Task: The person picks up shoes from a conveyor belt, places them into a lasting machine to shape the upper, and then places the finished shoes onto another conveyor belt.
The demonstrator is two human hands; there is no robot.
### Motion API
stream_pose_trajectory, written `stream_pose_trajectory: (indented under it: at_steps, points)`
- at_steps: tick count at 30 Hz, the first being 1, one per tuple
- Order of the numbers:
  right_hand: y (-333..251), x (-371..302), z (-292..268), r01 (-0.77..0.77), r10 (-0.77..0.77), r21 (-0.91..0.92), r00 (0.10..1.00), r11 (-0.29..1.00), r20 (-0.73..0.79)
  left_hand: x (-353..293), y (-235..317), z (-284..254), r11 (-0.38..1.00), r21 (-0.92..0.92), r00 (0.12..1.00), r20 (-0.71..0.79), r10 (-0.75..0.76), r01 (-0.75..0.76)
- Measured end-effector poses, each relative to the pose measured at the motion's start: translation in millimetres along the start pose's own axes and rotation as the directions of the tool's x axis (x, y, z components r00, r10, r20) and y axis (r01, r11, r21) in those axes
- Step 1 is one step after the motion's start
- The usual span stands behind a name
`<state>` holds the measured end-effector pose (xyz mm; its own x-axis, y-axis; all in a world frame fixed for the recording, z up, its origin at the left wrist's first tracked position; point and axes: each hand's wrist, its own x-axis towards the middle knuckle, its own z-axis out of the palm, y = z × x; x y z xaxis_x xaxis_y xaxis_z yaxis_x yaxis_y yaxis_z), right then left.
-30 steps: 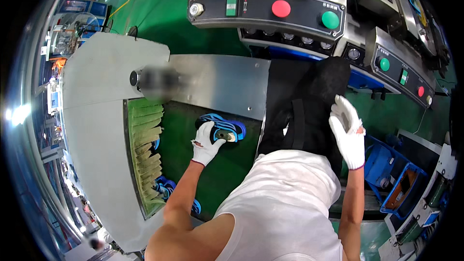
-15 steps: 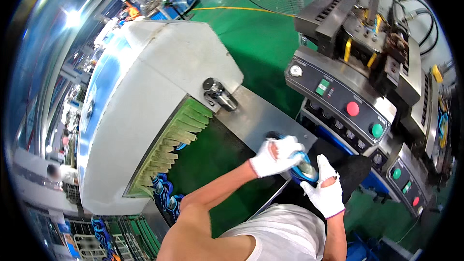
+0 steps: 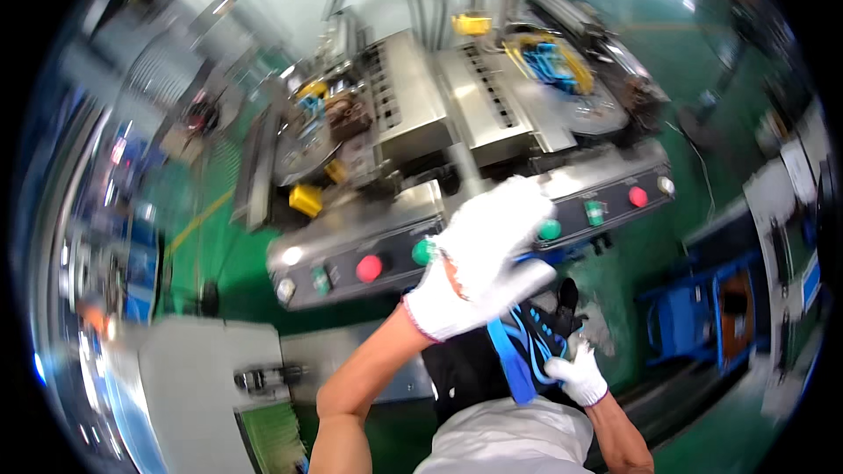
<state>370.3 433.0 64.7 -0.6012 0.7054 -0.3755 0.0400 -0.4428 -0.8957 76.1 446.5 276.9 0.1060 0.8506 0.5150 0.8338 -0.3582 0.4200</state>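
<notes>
A green floor (image 3: 250, 254) ran behind a twin-station metal machine (image 3: 408, 92), which filled the upper middle of the frame, its dark control panel (image 3: 342, 275) sloping toward the person. The blue-and-black shoe (image 3: 536, 333) was at the lower right of centre, over the dark trousers (image 3: 455, 373). The right hand (image 3: 580, 375), gloved, gripped it by its right side, while the gloved left hand (image 3: 479, 263) was loose and spread near the middle of the frame, blurred, with nothing seen in it; whether it touched anything beneath could not be told. Handling the shoe well with one hand seemed to call for a firm but light hold on its side, so that the soft upper neither folded nor twisted, and for keeping the left fingers off the green button (image 3: 423, 252) and its neighbours unless a press was meant. Half a second earlier both hands had been at the shoe; by this moment only the right had it. The view had swung too: the machine had moved from the upper right to the upper middle, and the dark flask (image 3: 268, 377) from left of centre to the lower left.
</notes>
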Motion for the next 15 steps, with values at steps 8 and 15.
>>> stream_pose_trajectory:
  at_steps: [8, 15]
  points:
    - [-1, 7, -45, 0.059, -0.016, 0.411, 0.994, 0.910, -0.108, 183, -150, 107, 0.975, 0.186, 0.990, 0.048, -0.136, 0.125]
    - [45, 24, -76, 0.136, 0.033, 0.404, 0.922, 0.905, -0.386, 292, -285, 203, 0.919, 0.259, 0.955, -0.076, -0.287, 0.297]
